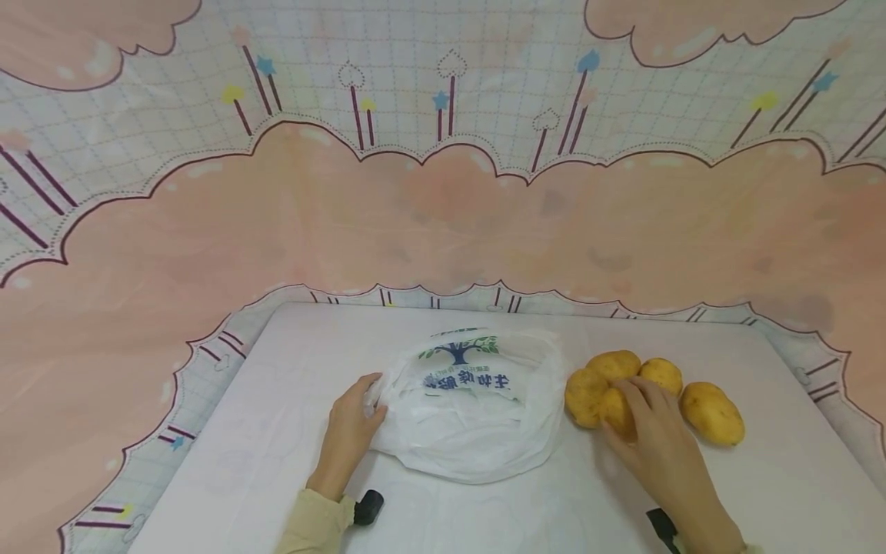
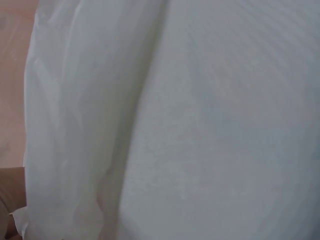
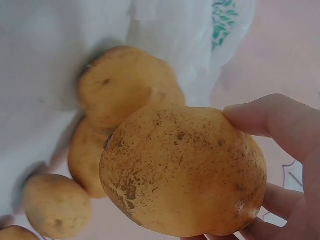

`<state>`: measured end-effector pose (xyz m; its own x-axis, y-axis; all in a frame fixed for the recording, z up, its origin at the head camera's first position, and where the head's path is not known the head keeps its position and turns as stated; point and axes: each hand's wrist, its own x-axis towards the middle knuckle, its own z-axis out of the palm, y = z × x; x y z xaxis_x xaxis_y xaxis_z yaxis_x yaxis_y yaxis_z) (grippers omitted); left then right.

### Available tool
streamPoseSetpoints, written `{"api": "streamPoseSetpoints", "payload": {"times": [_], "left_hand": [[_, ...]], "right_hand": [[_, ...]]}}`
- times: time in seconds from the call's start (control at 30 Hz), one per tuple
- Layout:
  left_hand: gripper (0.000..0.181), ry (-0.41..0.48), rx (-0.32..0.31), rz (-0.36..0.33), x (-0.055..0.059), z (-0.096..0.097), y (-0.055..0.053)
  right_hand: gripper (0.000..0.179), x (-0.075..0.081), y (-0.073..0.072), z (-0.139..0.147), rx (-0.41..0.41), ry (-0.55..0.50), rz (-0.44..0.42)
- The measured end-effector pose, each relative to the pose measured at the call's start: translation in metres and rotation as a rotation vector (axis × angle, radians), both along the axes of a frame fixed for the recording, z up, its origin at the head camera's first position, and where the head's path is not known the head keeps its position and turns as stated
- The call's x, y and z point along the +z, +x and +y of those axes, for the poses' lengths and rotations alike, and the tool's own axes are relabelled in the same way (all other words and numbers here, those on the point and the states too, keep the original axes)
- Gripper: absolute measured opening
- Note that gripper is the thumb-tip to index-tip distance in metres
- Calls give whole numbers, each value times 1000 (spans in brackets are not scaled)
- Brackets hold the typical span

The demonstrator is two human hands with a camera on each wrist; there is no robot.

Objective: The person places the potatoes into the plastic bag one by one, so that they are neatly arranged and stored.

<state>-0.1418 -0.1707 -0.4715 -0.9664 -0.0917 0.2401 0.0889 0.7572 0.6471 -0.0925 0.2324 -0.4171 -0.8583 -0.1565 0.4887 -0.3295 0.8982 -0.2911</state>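
Note:
A white plastic bag (image 1: 477,438) printed with a tree and dark lettering lies on the table. My left hand (image 1: 348,432) grips its left edge between thumb and fingers; in the left wrist view the bag's film (image 2: 75,120) fills the left side and hides most of the hand. To the right of the bag, my right hand (image 1: 657,438) holds a potato (image 3: 185,170), thumb on one side and fingers on the other. Behind that potato are other potatoes, one (image 1: 584,396) close by the bag's right side and another (image 1: 713,414) at the far right.
The white table (image 1: 242,431) runs back to a patterned cloth backdrop (image 1: 443,223) in peach and white. Two more potatoes (image 1: 614,362) (image 1: 661,375) sit at the back of the group. A dark wrist device (image 1: 369,508) shows by the left sleeve (image 1: 314,523).

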Motion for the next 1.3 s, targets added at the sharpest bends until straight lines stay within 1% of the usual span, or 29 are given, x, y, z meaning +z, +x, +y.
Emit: {"api": "streamPoseSetpoints", "payload": {"times": [0.1,0.17,0.33,0.53,0.6,0.83,1.1,1.17,1.3], "left_hand": [[49,1,1,-3,1,1,0],[49,2,1,-3,1,1,1],[49,4,2,-3,2,0,2],[49,14,5,3,0,0,1],[49,18,6,13,0,0,1],[50,37,6,-12,-2,-1,0],[50,31,-2,-10,-2,-1,0],[50,29,0,-16,-2,0,0],[50,25,3,-25,-2,0,0]], "right_hand": [[59,5,-2,-5,6,-6,-1],[59,8,-3,-9,11,-15,-19],[57,10,-7,-20,30,-19,-37],[55,8,-11,-30,75,-14,27],[55,7,-12,-34,84,-12,31],[56,6,-18,-48,110,0,33],[55,4,-25,-61,144,-17,36],[55,4,-27,-64,152,-15,31],[56,3,-29,-71,157,-13,-10]]}}
